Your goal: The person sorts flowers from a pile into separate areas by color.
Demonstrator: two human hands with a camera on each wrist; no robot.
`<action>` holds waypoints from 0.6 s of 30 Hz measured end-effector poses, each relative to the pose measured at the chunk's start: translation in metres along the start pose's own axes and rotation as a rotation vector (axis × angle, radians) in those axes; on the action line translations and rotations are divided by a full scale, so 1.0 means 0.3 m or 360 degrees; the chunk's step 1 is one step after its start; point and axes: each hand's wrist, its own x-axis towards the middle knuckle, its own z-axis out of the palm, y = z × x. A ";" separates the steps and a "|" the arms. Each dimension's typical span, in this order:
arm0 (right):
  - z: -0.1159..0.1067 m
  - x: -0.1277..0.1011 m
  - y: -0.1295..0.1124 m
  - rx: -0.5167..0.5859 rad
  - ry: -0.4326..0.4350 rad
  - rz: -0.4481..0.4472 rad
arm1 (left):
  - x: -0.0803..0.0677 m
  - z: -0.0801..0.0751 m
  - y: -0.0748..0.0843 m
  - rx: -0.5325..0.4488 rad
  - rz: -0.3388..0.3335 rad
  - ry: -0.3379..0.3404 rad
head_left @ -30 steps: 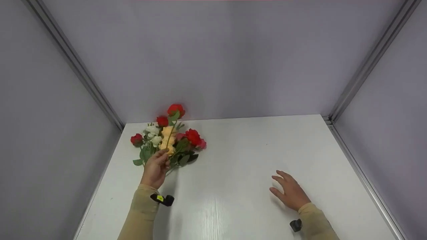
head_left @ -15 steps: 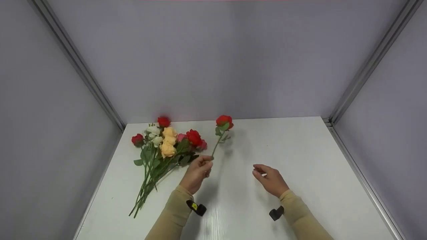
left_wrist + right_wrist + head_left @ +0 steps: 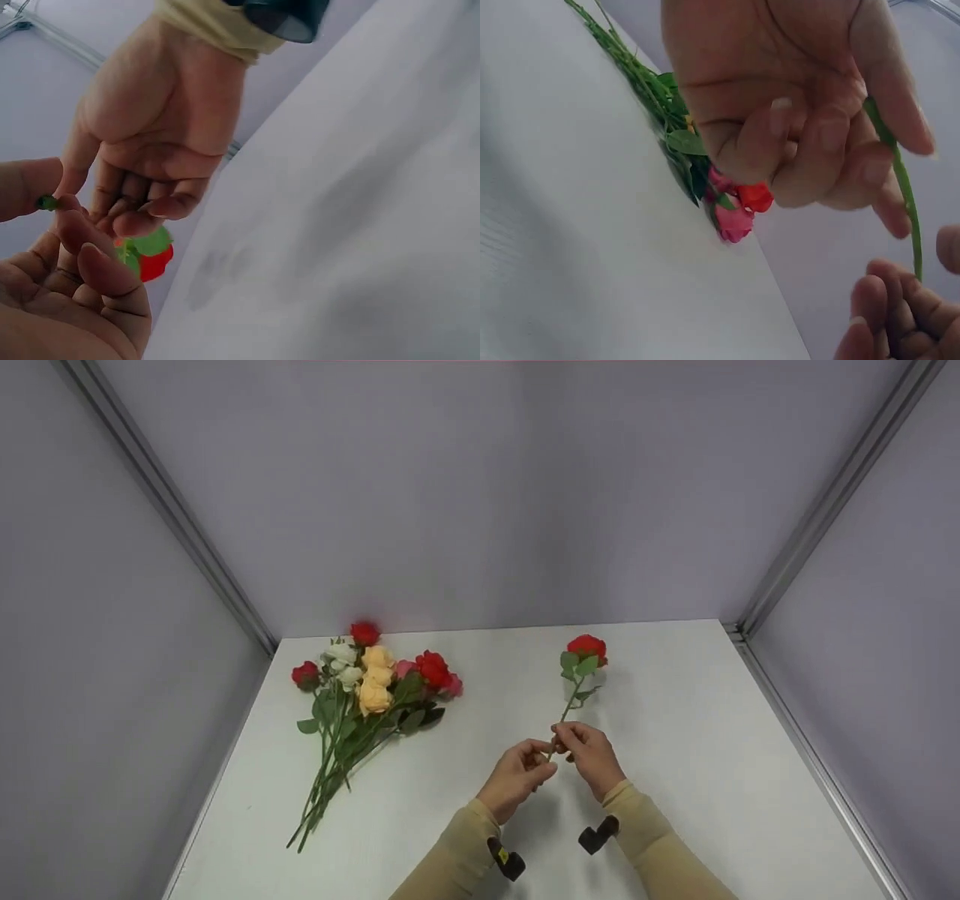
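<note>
A single red rose (image 3: 587, 647) with green leaves is raised over the white table (image 3: 675, 697), right of the middle, its bloom toward the back wall. My left hand (image 3: 511, 778) pinches the lower end of its stem between thumb and fingers; the cut end (image 3: 46, 202) pokes out there in the left wrist view. Just above that grip, my right hand (image 3: 590, 754) pinches the same stem with thumb and forefinger. A short length of green stem (image 3: 904, 187) spans the two hands in the right wrist view.
Several more flowers lie in a loose bundle at the back left: white blooms (image 3: 341, 654), yellow blooms (image 3: 376, 697), a red bloom (image 3: 433, 669) and pink ones (image 3: 733, 223). Their stems (image 3: 315, 802) point toward the front. Grey panels (image 3: 480, 495) wall the table at back and sides.
My left hand has carried the red rose from above the bundle rightward. The right hand has come in from the right, and its fingers have closed on the stem.
</note>
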 end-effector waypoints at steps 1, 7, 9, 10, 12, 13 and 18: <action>0.003 -0.009 -0.012 0.0011 0.0015 0.0006 | 0.000 0.011 -0.010 0.0037 0.0007 0.0003; 0.004 -0.047 -0.068 -0.0028 0.0079 0.0067 | 0.000 0.033 -0.036 0.0206 -0.0004 0.0054; -0.010 -0.038 -0.046 -0.0021 0.0085 0.0091 | -0.002 0.023 -0.036 0.0258 -0.0030 0.0076; -0.020 -0.031 -0.030 -0.0013 0.0091 0.0093 | -0.004 0.014 -0.036 0.0285 -0.0046 0.0089; -0.049 -0.017 0.010 -0.0010 0.0096 0.0102 | -0.010 -0.014 -0.033 0.0338 -0.0063 0.0117; -0.067 -0.010 0.030 -0.0016 0.0097 0.0108 | -0.015 -0.033 -0.031 0.0367 -0.0066 0.0132; -0.192 -0.002 0.095 -0.0105 0.0113 0.0172 | -0.054 -0.180 -0.016 0.0492 -0.0081 0.0263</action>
